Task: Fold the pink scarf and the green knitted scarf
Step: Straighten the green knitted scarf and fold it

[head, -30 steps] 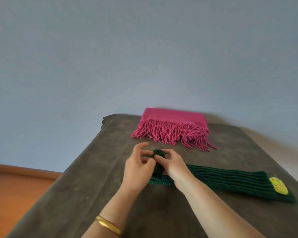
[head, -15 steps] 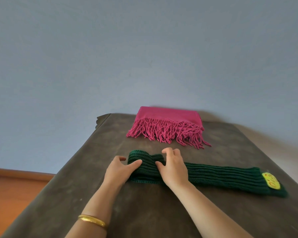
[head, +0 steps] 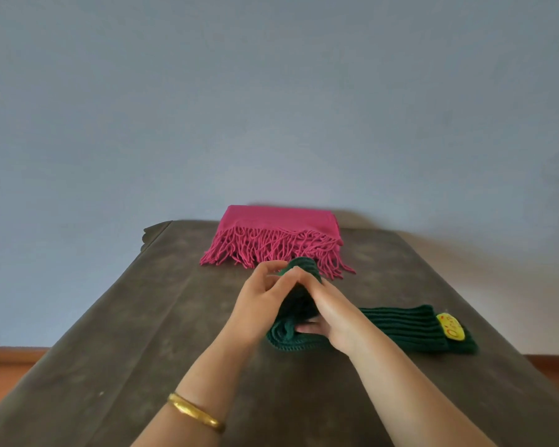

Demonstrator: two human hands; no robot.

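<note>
Two hands work the left end of the green knitted scarf (head: 400,324) on a dark counter (head: 142,317), the left hand (head: 255,308) and the right hand (head: 329,314) pressed close together with their fingers closed around a raised bundle of the knit. The lifted portion rises between the fingertips, while looser layers sag beneath the right palm. The rest of the green scarf lies flat and stretches right along the counter, ending in a yellow patch (head: 450,326). At the far edge, against the wall, the pink scarf (head: 278,224) sits already folded, its fringe (head: 271,250) spilling toward the near side and lying just behind the raised green bundle. A gold bangle (head: 196,412) circles the left wrist.

The thick ribbed knit looks springy, so the gathered layers could slip and spread apart if the grip loosens before the bundle is laid down. The flat tail could drag crooked as the bundle is worked along, leaving an uneven fold. The bundle also sits close enough to the pink fringe to catch its strands and disturb the finished fold.

The counter has a mottled, dull brown-grey surface with a shaped far-left corner. A plain blue-grey wall (head: 271,91) fills the background, and orange-brown flooring (head: 7,369) shows at the lower left and right.
</note>
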